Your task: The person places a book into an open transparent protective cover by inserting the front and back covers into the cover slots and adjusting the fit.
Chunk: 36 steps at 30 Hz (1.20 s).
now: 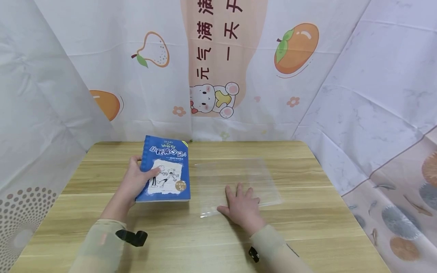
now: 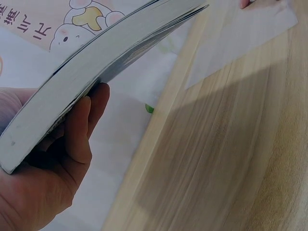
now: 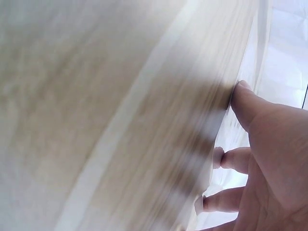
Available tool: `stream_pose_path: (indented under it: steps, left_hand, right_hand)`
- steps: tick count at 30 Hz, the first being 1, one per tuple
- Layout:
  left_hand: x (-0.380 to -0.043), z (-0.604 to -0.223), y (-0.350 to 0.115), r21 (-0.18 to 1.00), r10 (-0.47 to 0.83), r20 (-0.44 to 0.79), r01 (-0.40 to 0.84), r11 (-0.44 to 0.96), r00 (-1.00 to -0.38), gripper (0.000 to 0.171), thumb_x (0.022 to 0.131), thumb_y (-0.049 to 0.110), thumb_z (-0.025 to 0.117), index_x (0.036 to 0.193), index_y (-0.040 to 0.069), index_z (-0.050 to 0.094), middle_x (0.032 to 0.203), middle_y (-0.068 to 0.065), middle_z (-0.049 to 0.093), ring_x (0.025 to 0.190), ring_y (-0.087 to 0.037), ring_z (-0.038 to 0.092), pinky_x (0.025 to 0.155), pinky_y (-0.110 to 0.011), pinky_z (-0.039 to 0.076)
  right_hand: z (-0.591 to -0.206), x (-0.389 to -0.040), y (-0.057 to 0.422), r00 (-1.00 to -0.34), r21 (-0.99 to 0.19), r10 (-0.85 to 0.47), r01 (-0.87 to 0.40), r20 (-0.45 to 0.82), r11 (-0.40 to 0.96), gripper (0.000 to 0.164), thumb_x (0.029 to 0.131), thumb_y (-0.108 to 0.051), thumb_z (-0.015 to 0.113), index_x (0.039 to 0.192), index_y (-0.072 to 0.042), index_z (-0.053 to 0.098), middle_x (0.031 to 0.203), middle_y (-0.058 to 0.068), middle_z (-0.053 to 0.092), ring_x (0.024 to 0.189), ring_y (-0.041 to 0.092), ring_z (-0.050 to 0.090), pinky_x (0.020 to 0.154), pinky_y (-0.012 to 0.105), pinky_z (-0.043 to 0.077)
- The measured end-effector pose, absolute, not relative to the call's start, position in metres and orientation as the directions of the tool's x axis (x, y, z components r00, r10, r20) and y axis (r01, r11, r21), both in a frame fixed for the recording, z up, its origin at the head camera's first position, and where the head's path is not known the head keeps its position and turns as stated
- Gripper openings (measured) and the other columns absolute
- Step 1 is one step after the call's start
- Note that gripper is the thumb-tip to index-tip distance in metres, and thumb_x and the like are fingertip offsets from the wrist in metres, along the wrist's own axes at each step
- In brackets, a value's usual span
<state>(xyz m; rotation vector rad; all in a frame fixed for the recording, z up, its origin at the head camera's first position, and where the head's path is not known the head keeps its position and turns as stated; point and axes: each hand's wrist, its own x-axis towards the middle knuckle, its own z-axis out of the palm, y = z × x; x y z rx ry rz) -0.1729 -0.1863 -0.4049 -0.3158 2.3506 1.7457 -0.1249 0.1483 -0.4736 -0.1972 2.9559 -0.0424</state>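
Observation:
A blue paperback book (image 1: 170, 155) is held tilted above the left part of the table by my left hand (image 1: 136, 180). The thumb lies across its front cover, and in the left wrist view the fingers (image 2: 79, 125) are bent behind it, with the page edges (image 2: 96, 72) facing the camera. To the right, a clear plastic book cover (image 1: 235, 170) lies flat on the table. My right hand (image 1: 242, 206) rests on its near part with fingers spread. In the right wrist view the fingertips (image 3: 219, 156) touch down at the surface.
The wood-grain table (image 1: 191, 242) ends at a back edge against a hanging white cloth (image 1: 153, 94) printed with fruit and characters. More cloth hangs on the left (image 1: 34, 113) and right (image 1: 368, 94) sides.

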Motion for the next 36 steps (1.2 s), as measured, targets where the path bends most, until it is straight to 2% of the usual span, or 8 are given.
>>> stream_pose_path:
  steps: [7,16,21,30,36]
  left_hand:
    - [-0.172,-0.404,-0.185,0.920,-0.046,-0.279,-0.281,0.273,-0.959,0.088,0.100,0.039,0.065,0.158,0.017,0.004,0.140,-0.021,0.043,0.089,-0.020,0.071,0.075,-0.034,0.061]
    - [-0.172,-0.401,-0.183,0.914,-0.052,-0.288,-0.291,0.282,-0.956,0.092,0.098,0.042,0.067,0.159,0.018,0.003,0.142,-0.022,0.042,0.092,-0.022,0.070,0.076,-0.033,0.061]
    - [-0.171,-0.401,-0.184,0.921,-0.045,-0.280,-0.282,0.270,-0.959,0.091,0.099,0.040,0.067,0.159,0.017,0.002,0.140,-0.021,0.042,0.090,-0.021,0.071,0.075,-0.034,0.061]
    - [-0.171,-0.401,-0.185,0.929,-0.043,-0.275,-0.277,0.247,-0.960,0.090,0.099,0.039,0.067,0.159,0.017,0.003,0.141,-0.021,0.043,0.090,-0.020,0.072,0.076,-0.034,0.062]
    - [-0.172,-0.401,-0.184,0.936,-0.033,-0.275,-0.275,0.219,-0.961,0.087,0.099,0.037,0.067,0.158,0.018,0.004,0.141,-0.021,0.043,0.089,-0.020,0.073,0.075,-0.036,0.062]
  right_hand:
    - [-0.474,-0.122,0.144,-0.977,-0.010,-0.150,-0.151,-0.148,0.989,0.084,0.092,-0.074,0.053,0.157,-0.021,0.042,0.158,0.026,0.038,0.134,0.061,0.040,0.087,0.077,0.046]
    - [-0.474,-0.121,0.137,-0.979,-0.026,-0.131,-0.128,-0.154,0.991,0.085,0.091,-0.074,0.053,0.157,-0.021,0.041,0.159,0.025,0.036,0.135,0.060,0.039,0.087,0.074,0.047]
    - [-0.475,-0.120,0.137,-0.981,-0.035,-0.135,-0.131,-0.140,0.991,0.083,0.091,-0.074,0.055,0.152,-0.020,0.040,0.157,0.026,0.039,0.135,0.061,0.039,0.088,0.076,0.046]
    - [-0.473,-0.120,0.138,-0.981,-0.083,-0.149,-0.139,-0.128,0.987,0.067,0.091,-0.073,0.054,0.137,-0.025,0.049,0.156,0.024,0.041,0.135,0.061,0.040,0.091,0.077,0.043]
    - [-0.471,-0.119,0.140,-0.975,-0.077,-0.207,-0.201,-0.077,0.977,0.043,0.099,-0.053,0.059,0.132,-0.026,0.051,0.150,0.025,0.048,0.121,0.057,0.051,0.081,0.069,0.052]
